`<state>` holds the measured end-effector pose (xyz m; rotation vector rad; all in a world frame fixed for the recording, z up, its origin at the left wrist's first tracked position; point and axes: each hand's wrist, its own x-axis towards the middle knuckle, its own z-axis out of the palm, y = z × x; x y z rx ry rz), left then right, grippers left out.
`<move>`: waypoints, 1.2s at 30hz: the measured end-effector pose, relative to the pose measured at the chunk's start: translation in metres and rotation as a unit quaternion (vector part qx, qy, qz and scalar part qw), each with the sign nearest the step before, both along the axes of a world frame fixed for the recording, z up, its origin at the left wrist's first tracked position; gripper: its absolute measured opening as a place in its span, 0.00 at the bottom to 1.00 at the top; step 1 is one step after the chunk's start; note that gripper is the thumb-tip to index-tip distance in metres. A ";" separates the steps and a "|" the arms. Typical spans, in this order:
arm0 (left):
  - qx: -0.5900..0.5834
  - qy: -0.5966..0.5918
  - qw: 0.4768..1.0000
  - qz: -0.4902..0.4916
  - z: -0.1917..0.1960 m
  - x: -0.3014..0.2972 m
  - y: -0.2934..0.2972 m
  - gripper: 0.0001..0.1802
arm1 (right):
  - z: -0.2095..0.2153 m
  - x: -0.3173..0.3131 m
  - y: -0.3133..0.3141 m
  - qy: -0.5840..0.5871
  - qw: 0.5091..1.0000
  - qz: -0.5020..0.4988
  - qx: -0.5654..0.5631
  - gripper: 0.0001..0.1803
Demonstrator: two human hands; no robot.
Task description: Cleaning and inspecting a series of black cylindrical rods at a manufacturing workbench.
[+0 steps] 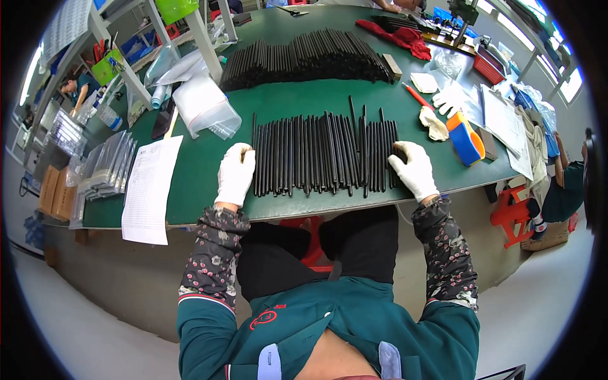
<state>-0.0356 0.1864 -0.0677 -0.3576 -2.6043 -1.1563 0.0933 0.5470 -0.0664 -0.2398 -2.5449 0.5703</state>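
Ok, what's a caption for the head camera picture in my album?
White-gloved left hand and right hand frame a row of black rods on a green table, with another stack behind.

Gloved L hand is at L end of a row of blk rods on green table, gloved R hand at R end; can't tell if either grips. Rods lie side by side, a few sticking out at far end. Bigger blk rod pile behind, red cloth to its R. Paper sheet on L overhangs near edge; blue/orange ring on R.
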 end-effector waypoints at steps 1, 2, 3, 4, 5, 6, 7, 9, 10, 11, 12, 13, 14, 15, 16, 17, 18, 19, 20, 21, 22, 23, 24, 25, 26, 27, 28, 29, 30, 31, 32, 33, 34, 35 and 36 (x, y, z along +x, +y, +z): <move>-0.006 0.002 1.000 0.001 0.008 0.005 -0.001 0.08 | 0.004 -0.004 -0.007 -0.008 1.000 0.001 0.023 0.20; -0.049 0.075 0.994 -0.055 0.020 0.013 0.003 0.08 | 0.012 -0.004 -0.011 -0.049 0.998 0.001 0.029 0.23; -0.092 0.147 0.978 -0.113 0.034 0.018 0.010 0.08 | 0.007 -0.005 -0.008 -0.050 0.998 -0.003 0.024 0.23; -0.121 0.185 0.960 -0.172 0.054 0.026 0.025 0.10 | -0.001 -0.005 -0.002 -0.025 0.998 0.002 0.056 0.23; -0.131 0.238 0.931 -0.245 0.068 0.028 0.036 0.15 | -0.006 -0.006 0.001 0.002 0.996 0.013 0.086 0.24; -0.171 0.212 0.910 -0.313 0.083 0.030 0.052 0.18 | -0.005 -0.006 0.002 -0.018 0.995 0.009 0.094 0.25; -0.196 0.191 0.883 -0.381 0.090 0.030 0.068 0.24 | -0.002 -0.006 0.001 -0.020 0.996 0.010 0.090 0.25; -0.275 0.113 0.814 -0.499 0.097 0.026 0.105 0.33 | 0.003 -0.003 0.004 -0.049 0.997 0.017 0.062 0.23; -0.286 0.167 0.781 -0.530 0.087 0.023 0.119 0.35 | 0.003 -0.002 0.009 -0.048 0.997 0.013 0.060 0.23; -0.293 0.219 0.743 -0.560 0.074 0.019 0.131 0.37 | 0.002 0.000 0.014 -0.050 0.997 0.022 0.052 0.22; -0.325 0.194 0.723 -0.578 0.064 0.016 0.143 0.39 | 0.001 0.001 0.019 -0.052 0.997 0.031 0.045 0.22; -0.356 0.168 0.701 -0.595 0.058 0.016 0.154 0.41 | -0.002 0.003 0.028 -0.052 0.997 0.024 0.044 0.22; -0.351 0.166 0.700 -0.599 0.053 0.017 0.161 0.42 | -0.004 0.007 0.040 -0.048 0.998 0.037 0.019 0.21; -0.357 0.165 0.685 -0.613 0.049 0.015 0.171 0.43 | -0.006 0.011 0.053 -0.044 0.998 0.051 -0.006 0.21; -0.351 0.167 0.683 -0.618 0.046 0.016 0.178 0.44 | -0.006 0.016 0.063 -0.044 0.998 0.051 -0.014 0.22; -0.345 0.169 0.682 -0.622 0.042 0.019 0.184 0.44 | -0.005 0.021 0.071 -0.036 0.997 0.051 -0.035 0.22; -0.349 0.163 0.681 -0.622 0.040 0.022 0.191 0.45 | -0.004 0.026 0.075 -0.041 0.998 0.044 -0.021 0.23; -0.329 0.177 0.684 -0.627 0.037 0.023 0.199 0.46 | -0.001 0.030 0.079 -0.044 0.998 0.040 -0.005 0.23; -0.329 0.172 0.683 -0.629 0.035 0.026 0.209 0.46 | -0.002 0.032 0.082 -0.037 0.998 0.051 -0.002 0.23; -0.329 0.166 0.683 -0.630 0.033 0.030 0.221 0.46 | -0.003 0.034 0.085 -0.030 0.998 0.062 0.001 0.23; -0.310 0.179 0.684 -0.636 0.029 0.033 0.231 0.46 | -0.004 0.035 0.085 -0.025 0.998 0.061 0.006 0.24; -0.295 0.185 0.684 -0.641 0.027 0.034 0.240 0.45 | -0.004 0.035 0.085 -0.008 0.998 0.066 0.008 0.22; -0.294 0.185 0.684 -0.642 0.024 0.036 0.249 0.46 | -0.005 0.033 0.086 0.012 0.997 0.077 -0.001 0.22; -0.293 0.184 0.682 -0.644 0.023 0.038 0.256 0.46 | -0.009 0.032 0.086 0.032 0.996 0.087 -0.010 0.21; -0.301 0.178 0.680 -0.644 0.026 0.040 0.262 0.49 | -0.012 0.032 0.087 0.031 0.996 0.086 -0.010 0.21; -0.300 0.177 0.680 -0.645 0.023 0.040 0.265 0.49 | -0.014 0.031 0.088 0.050 0.993 0.101 -0.021 0.21; -0.276 0.159 0.689 -0.651 0.024 0.039 0.269 0.50 | -0.015 0.029 0.090 0.069 0.990 0.116 -0.032 0.20; -0.252 0.142 0.697 -0.656 0.026 0.038 0.272 0.52 | -0.015 0.029 0.089 0.069 0.990 0.118 -0.033 0.20; -0.257 0.097 0.686 -0.674 0.028 0.034 0.273 0.52 | -0.015 0.032 0.086 0.057 0.993 0.094 -0.034 0.19; -0.250 0.097 0.697 -0.665 0.033 0.026 0.270 0.53 | -0.014 0.032 0.084 0.047 0.996 0.070 -0.037 0.19; -0.239 0.127 0.716 -0.644 0.035 0.010 0.265 0.52 | -0.010 0.034 0.082 0.044 0.995 0.078 -0.034 0.18; -0.227 0.156 0.733 -0.622 0.038 -0.010 0.260 0.52 | -0.002 0.034 0.080 0.022 0.997 0.079 -0.016 0.19; -0.253 0.156 0.748 -0.593 0.044 -0.034 0.254 0.55 | 0.003 0.035 0.077 0.012 0.997 0.073 -0.004 0.19; -0.281 0.156 0.763 -0.561 0.050 -0.057 0.243 0.58 | 0.005 0.033 0.073 0.003 0.998 0.070 0.007 0.20; -0.311 0.116 0.785 -0.523 0.053 -0.074 0.232 0.61 | 0.004 0.031 0.074 -0.009 0.997 0.076 0.013 0.20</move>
